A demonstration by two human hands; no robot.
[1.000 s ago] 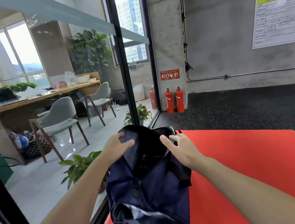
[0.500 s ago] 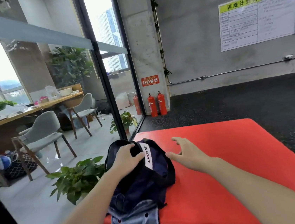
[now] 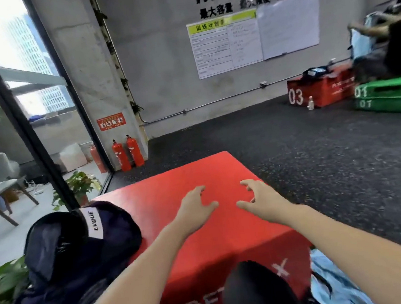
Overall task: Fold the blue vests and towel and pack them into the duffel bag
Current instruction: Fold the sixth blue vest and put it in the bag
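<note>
The dark navy duffel bag (image 3: 80, 250) with a white label lies slumped on the left corner of the red soft box (image 3: 228, 233). My left hand (image 3: 195, 207) hovers over the middle of the box top, fingers loosely spread, holding nothing. Beside it, my right hand (image 3: 260, 200) also hangs over the box with spread fingers and nothing in it. Light blue cloth (image 3: 334, 284) shows at the lower right, below the box's front corner. A black shape (image 3: 255, 293) covers part of the box front; I cannot tell what it is.
A glass wall with a black frame (image 3: 30, 136) runs along the left, with potted plants (image 3: 81, 185) at its foot. Fire extinguishers (image 3: 127, 152) stand in the corner. Far right are a red box (image 3: 320, 90), green boxes (image 3: 393, 97) and another person (image 3: 391, 40). Dark rubber floor lies around.
Both hands let go of the duffel bag and moved right over the red box top. The view swung right, so the bag now lies at the left.
</note>
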